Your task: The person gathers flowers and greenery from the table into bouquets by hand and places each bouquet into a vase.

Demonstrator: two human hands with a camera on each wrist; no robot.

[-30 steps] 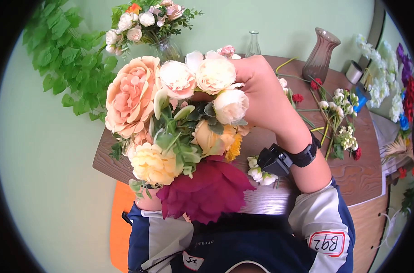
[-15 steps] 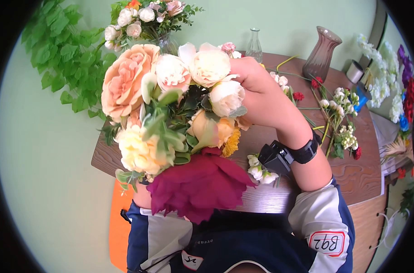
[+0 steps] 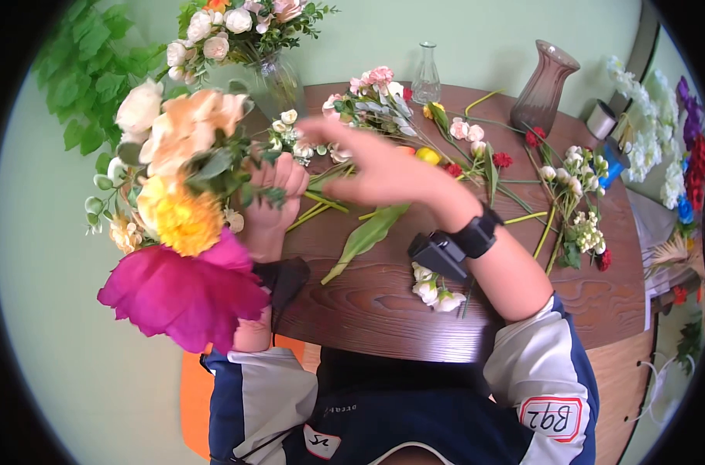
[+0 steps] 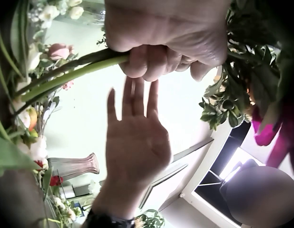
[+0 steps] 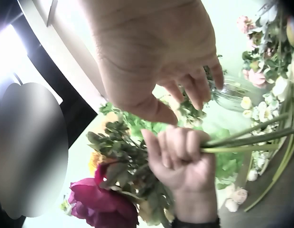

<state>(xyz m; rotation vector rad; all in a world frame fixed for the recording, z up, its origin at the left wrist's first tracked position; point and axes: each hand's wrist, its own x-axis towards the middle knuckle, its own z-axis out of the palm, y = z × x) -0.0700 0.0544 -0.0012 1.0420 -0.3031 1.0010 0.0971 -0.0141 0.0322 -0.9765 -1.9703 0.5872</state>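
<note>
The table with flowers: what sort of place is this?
Probably a flower-arranging workspace: the left hand grips a bouquet, loose flowers lie on the table, and a tinted vase stands nearby.

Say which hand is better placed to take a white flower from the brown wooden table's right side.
Probably the right hand: empty and nearer those white flowers, whereas the left hand grips the green stems of a multicoloured bouquet.

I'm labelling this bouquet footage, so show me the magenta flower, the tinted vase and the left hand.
Magenta flower [image 3: 180,296], head view: on its petals.
Tinted vase [image 3: 540,93], head view: on its body.
Left hand [image 5: 181,159], right wrist view: on its middle.
</note>
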